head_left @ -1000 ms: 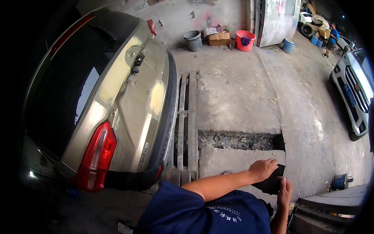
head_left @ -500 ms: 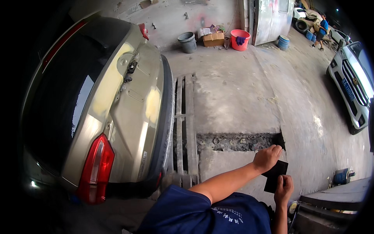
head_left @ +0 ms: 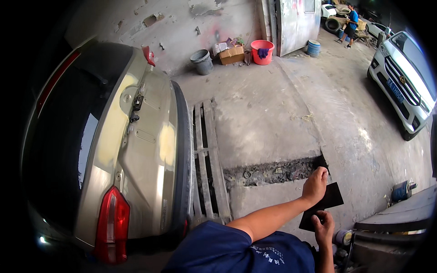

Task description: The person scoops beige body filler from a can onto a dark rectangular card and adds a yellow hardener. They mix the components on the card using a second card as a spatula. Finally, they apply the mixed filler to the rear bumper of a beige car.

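My left hand (head_left: 315,185) is closed, fingertips pinched above the top edge of a black sheet (head_left: 332,195); what is between them is hidden. The sheet, which looks like thin paper in two offset pieces, is partly behind this hand. Lower down, my right hand (head_left: 324,225) grips the sheet with thumb and curled fingers. To my left is the rear of a gold-beige car (head_left: 150,173) with pale filler patches, a red tail light (head_left: 111,223) and a dark rear window.
Slatted grating (head_left: 209,177) and a rubble-filled trench (head_left: 268,173) break the floor. Buckets (head_left: 262,59) and boxes (head_left: 231,55) line the back wall. A white car (head_left: 403,91) stands right. A person in blue (head_left: 351,25) is by tyres. A can (head_left: 400,191) sits near boards (head_left: 396,214).
My left hand has risen and turned more upright, the black sheet tilting with it. The view has shifted, so the cars appear moved in the picture. The distant person has changed stance.
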`<state>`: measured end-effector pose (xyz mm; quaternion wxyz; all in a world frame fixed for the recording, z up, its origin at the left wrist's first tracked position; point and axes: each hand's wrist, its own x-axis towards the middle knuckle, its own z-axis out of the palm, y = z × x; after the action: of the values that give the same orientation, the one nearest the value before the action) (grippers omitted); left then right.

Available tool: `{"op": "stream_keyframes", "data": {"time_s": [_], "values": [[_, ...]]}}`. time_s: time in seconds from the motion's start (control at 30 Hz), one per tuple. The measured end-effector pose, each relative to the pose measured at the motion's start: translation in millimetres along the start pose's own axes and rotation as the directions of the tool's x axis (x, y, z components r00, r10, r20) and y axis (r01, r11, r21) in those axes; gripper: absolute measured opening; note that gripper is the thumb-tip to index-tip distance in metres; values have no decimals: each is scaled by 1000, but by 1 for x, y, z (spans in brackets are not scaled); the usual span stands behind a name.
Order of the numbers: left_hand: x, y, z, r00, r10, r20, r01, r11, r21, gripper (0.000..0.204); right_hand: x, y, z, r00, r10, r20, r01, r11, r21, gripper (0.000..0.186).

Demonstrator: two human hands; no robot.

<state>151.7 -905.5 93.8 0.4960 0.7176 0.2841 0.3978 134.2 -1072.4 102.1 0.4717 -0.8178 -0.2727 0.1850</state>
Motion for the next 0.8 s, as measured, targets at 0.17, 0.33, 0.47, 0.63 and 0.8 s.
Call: {"op": "stream_keyframes", "data": {"time_s": [0.17,0.33,0.47,0.63,0.8], "values": [[-10,8,5,986,90,139,-101,992,72,17,2,4,11,990,98,-101,-78,980,182,23],[-17,10,3,949,172,266,-199,977,78,21,-9,-3,4,974,131,-183,-109,986,126,25],[-25,1,7,913,268,308,-295,955,44,25,-22,15,-10,933,164,-320,-150,986,69,25],[-30,-1,9,873,262,412,-341,931,131,9,-30,12,-42,843,243,-479,-127,957,262,26],[-53,2,54,787,-111,607,26,989,147,44,-78,31,-100,786,357,-504,-251,930,267,23]]}}
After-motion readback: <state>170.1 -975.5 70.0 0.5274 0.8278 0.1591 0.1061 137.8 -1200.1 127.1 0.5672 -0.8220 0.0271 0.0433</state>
